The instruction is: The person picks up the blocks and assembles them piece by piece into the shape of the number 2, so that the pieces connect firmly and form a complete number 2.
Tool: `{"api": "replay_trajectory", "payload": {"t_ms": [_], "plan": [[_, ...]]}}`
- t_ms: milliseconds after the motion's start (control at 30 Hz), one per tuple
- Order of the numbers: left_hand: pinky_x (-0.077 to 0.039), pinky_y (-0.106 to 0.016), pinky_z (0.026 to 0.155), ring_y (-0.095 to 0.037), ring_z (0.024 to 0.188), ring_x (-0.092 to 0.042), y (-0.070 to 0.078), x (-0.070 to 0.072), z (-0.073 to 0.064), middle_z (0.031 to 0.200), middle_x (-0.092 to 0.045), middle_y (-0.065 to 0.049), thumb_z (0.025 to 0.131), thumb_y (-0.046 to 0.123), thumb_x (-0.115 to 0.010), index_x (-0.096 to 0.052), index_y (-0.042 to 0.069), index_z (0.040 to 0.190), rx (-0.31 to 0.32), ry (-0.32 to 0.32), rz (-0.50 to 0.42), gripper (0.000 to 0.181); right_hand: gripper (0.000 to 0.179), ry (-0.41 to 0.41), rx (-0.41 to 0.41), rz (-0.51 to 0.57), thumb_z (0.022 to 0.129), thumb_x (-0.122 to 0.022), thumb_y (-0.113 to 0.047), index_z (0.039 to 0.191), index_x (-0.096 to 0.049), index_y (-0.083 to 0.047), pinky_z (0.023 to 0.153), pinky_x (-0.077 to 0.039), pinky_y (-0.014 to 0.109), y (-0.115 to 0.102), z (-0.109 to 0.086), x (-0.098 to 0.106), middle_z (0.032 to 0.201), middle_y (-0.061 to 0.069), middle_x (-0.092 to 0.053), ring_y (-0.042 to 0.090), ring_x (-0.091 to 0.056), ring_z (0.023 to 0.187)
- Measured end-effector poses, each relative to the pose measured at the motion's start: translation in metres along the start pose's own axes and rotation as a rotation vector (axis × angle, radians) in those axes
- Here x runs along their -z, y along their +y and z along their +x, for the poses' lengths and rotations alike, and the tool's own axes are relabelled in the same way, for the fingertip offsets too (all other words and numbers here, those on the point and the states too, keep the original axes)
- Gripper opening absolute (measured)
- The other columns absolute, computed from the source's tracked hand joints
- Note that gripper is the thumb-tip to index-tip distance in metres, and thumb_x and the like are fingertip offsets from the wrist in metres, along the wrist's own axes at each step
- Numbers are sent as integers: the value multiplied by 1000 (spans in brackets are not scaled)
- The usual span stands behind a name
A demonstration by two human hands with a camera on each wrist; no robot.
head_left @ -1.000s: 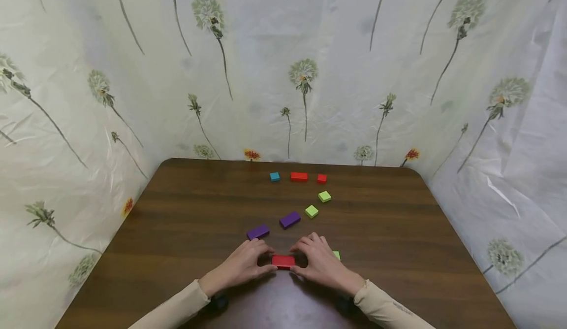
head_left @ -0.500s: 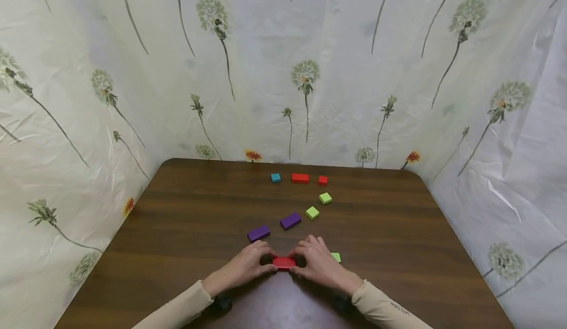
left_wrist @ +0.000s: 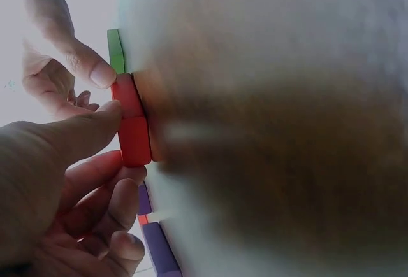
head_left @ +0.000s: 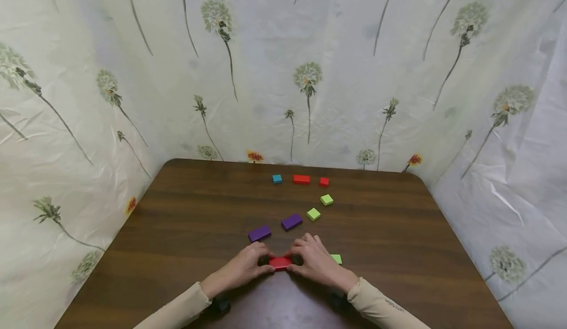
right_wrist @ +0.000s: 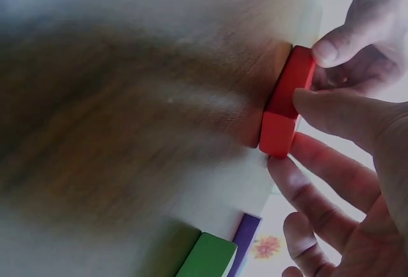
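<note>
A rectangular red block (head_left: 280,263) lies near the front middle of the table, its right end angled slightly away from me. From the left, my left hand (head_left: 241,270) pinches one end between thumb and fingers. My right hand (head_left: 316,265) grips the other end the same way. Both wrist views show the thumbs on the block's near side; in the right wrist view the red block (right_wrist: 287,102) sits on or just above the tabletop, and I cannot tell which. Beyond the right hand, a green block (head_left: 336,259) is partly hidden.
Farther back lie two purple blocks (head_left: 260,233), two lime-green square blocks (head_left: 313,214), a blue block (head_left: 277,179), a long red block (head_left: 301,179) and a small red block (head_left: 325,181). A floral curtain (head_left: 266,73) surrounds the brown wooden table (head_left: 186,220).
Both hands keep hold of the red block. It has shifted slightly left and turned a little, its right end tipping away. The other blocks stay in place while the head view drifts slightly.
</note>
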State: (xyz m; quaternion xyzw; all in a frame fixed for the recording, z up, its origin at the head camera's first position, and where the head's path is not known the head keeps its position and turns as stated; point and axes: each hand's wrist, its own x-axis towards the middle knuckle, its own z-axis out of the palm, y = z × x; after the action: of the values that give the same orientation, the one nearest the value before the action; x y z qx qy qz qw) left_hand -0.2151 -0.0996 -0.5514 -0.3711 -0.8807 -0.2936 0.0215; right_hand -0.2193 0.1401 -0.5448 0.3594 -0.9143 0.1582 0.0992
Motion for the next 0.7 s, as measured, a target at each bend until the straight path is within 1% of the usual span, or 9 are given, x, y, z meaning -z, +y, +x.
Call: {"api": "replay_trajectory", "payload": {"t_ms": [133, 233, 367, 533, 700], "plan": [[-48, -23, 78, -7, 91, -56, -2, 1, -1, 98, -66, 1, 88, 27, -71, -71, 10, 104, 11, 5, -3, 23, 26, -23, -20, 2, 76, -80, -39, 98, -74, -25, 73, -25, 27, -1, 3, -1, 91, -12, -62, 8, -39, 83], [-47, -23, 80, -7, 93, -55, -2, 3, -2, 99, -66, 2, 88, 28, -70, -71, 11, 105, 37, -8, -11, 24, 27, -37, -34, 3, 76, -80, -39, 98, -74, -25, 73, -26, 27, -2, 5, -1, 91, -12, -63, 8, -39, 83], [-47, -25, 81, -8, 94, -56, -3, 3, -1, 99, -66, 2, 89, 28, -70, -71, 11, 105, 52, -16, -17, 24, 27, -50, -44, 12, 77, -79, -40, 99, -74, -24, 73, -26, 28, -4, 7, 0, 92, -11, -63, 9, -39, 83], [-48, -25, 80, -9, 93, -56, -4, 3, -2, 99, -66, 1, 89, 27, -70, -71, 10, 105, 30, -2, -12, 24, 28, -48, -47, 13, 77, -80, -39, 99, -74, -24, 73, -26, 27, -4, 6, -1, 92, -11, -63, 9, -39, 82], [-48, -26, 81, -9, 93, -55, -4, 3, -2, 98, -66, 0, 89, 25, -70, -71, 9, 105, 24, -1, -19, 23, 28, -29, -39, 9, 76, -80, -40, 98, -73, -24, 72, -26, 27, -4, 5, -2, 93, -11, -64, 8, -40, 82]]}}
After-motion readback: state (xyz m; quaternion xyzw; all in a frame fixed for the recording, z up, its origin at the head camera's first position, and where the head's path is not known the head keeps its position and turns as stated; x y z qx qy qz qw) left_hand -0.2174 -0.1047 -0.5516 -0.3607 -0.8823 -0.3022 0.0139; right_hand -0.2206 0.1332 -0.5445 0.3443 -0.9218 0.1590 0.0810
